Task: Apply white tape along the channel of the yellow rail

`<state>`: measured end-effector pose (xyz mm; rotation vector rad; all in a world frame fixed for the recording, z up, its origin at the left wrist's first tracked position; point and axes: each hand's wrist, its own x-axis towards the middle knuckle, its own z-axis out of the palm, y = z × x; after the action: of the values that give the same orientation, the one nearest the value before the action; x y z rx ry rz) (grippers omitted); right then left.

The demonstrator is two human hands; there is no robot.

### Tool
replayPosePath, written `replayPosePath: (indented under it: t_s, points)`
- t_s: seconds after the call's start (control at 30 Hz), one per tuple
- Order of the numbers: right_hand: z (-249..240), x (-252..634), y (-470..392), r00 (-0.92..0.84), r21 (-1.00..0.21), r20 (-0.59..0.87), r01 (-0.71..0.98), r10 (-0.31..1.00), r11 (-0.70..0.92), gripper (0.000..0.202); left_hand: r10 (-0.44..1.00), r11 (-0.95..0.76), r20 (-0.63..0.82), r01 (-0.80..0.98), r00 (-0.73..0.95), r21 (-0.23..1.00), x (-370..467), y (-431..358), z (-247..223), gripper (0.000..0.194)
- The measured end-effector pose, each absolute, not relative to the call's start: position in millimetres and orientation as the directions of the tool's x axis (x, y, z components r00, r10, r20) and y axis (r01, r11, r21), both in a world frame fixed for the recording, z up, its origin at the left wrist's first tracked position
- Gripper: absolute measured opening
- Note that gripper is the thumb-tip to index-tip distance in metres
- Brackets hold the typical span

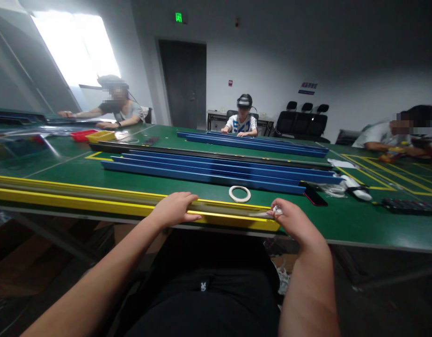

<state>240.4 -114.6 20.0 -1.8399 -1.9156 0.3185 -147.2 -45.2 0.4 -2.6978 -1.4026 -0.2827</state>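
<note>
A long yellow channel bar [131, 206] lies along the front edge of the green table, its right end nearest me. My left hand [176, 208] is closed over the bar, with the thumb on the near side and the fingers across the far side. At the bar's right end, my right hand [289, 215] pinches a crumpled whitish strip [277, 210]. The strip runs back into the bar's groove; whether it is tape or film I cannot tell. Just beyond the bar lies a roll of off-white tape [239, 194], flat on the table.
Several blue channel bars [201, 175] and a black bar [159, 150] lie across the green table [359, 224]. A phone [314, 195] and a dark strip-shaped object [408, 206] are at the right. Red [83, 135] and yellow [100, 136] bins stand far left. Three people sit around the table.
</note>
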Motion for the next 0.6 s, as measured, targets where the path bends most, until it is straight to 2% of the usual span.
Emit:
replayPosePath:
  t_s: [0.33,0.6]
  points:
    - [15.6,250.3,-117.7,0.058,-0.494,0.158,0.869,0.986,0.028,0.021,0.796,-0.578,0.220,0.816,0.563,0.006,-148.0,-46.2,-1.5,0.061]
    - [21.1,252.4,-119.3,0.058,-0.467,0.187,0.884,0.981,0.037,0.014,0.810,-0.562,0.220,0.826,0.543,0.030,-145.2,-49.3,2.0,0.061]
